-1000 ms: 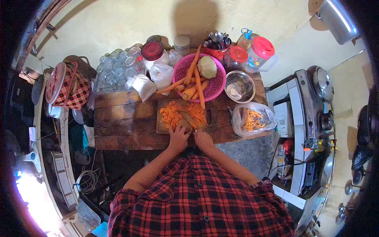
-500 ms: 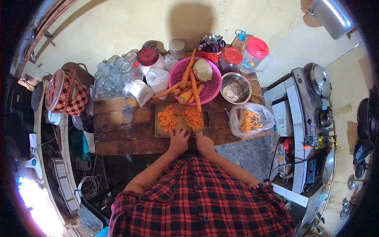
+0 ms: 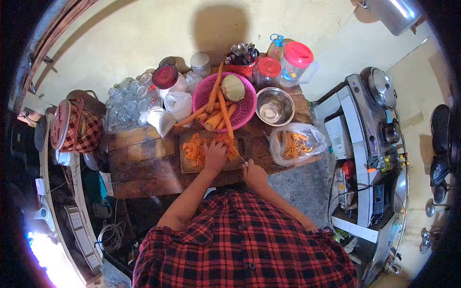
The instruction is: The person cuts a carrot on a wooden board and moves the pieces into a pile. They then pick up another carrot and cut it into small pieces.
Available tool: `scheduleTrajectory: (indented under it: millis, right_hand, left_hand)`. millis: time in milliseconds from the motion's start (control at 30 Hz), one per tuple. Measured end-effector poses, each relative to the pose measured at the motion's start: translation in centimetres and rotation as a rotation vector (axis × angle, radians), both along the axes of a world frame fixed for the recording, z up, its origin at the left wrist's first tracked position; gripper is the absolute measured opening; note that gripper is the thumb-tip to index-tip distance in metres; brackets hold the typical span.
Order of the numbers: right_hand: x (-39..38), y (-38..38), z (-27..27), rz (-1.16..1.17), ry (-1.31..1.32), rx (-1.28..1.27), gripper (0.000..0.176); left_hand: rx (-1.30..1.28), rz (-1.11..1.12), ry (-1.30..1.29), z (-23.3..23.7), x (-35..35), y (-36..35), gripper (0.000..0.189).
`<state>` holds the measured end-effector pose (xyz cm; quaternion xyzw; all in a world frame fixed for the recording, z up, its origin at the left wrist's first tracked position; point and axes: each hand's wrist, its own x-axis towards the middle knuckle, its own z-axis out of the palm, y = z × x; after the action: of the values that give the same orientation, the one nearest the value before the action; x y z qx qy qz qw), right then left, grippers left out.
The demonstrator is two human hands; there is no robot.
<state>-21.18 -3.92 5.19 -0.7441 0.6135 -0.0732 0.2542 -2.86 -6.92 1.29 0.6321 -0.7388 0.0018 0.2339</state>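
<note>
A wooden cutting board (image 3: 189, 166) lies near the table's front edge, bearing carrot slices (image 3: 193, 150) on its left and thin carrot strips (image 3: 232, 151) on its right. Between these piles rests my left hand (image 3: 215, 154), fingers spread over the cut carrot. My right hand (image 3: 254, 174) is closed round the handle of a knife (image 3: 242, 160), off the board's front right corner; most of the blade is hard to make out. Behind the board, a pink basket (image 3: 253, 103) holds several whole carrots (image 3: 213, 120) and a pale round vegetable (image 3: 233, 88).
A steel bowl (image 3: 275, 106) and a plastic bag with carrot pieces (image 3: 297, 145) stand right of the basket. White bags (image 3: 161, 121), glasses (image 3: 129, 103) and a red-lidded jar (image 3: 165, 78) are at the back left. A stove (image 3: 362, 101) is at the right.
My left hand has moved up onto the cut carrot. My right hand and the knife have shifted slightly right, away from the board. The whole view has shifted a little.
</note>
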Motion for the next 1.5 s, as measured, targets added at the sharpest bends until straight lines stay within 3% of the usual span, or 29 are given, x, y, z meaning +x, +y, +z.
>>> scheduleTrajectory:
  millis: [200,267,367,467,767,1267,1500]
  right_hand:
    - [-0.3,-0.1,1.0,-0.003,0.007,0.057,0.031]
    - [-0.2,-0.4,1.2,-0.002,0.005,0.086,0.031]
    - [-0.2,-0.3,0.0,0.021,-0.009,0.104,0.032]
    - [0.0,-0.2,-0.6,0.08,-0.051,0.062,0.031]
    - [1.3,0.3,-1.2,0.168,-0.043,0.17,0.033]
    - [2.4,1.6,-5.4,0.213,0.084,0.095,0.028]
    - [1.8,0.5,-1.7,0.082,0.023,-0.013,0.023]
  left_hand:
    - [0.144,-0.013,-0.17,0.9,0.5,-0.6,0.012]
    - [-0.002,-0.064,-0.079,0.6,1.2,-0.4,0.011]
    - [0.011,-0.168,0.027,-2.1,2.9,0.9,0.013]
    - [-0.071,-0.25,-0.054,-0.9,4.2,3.2,0.018]
    - [0.015,-0.077,-0.004,-0.8,3.6,6.7,0.029]
    - [0.118,-0.125,-0.056,-2.7,3.2,7.6,0.041]
    - [0.136,-0.113,-0.055,-0.2,1.3,5.4,0.04]
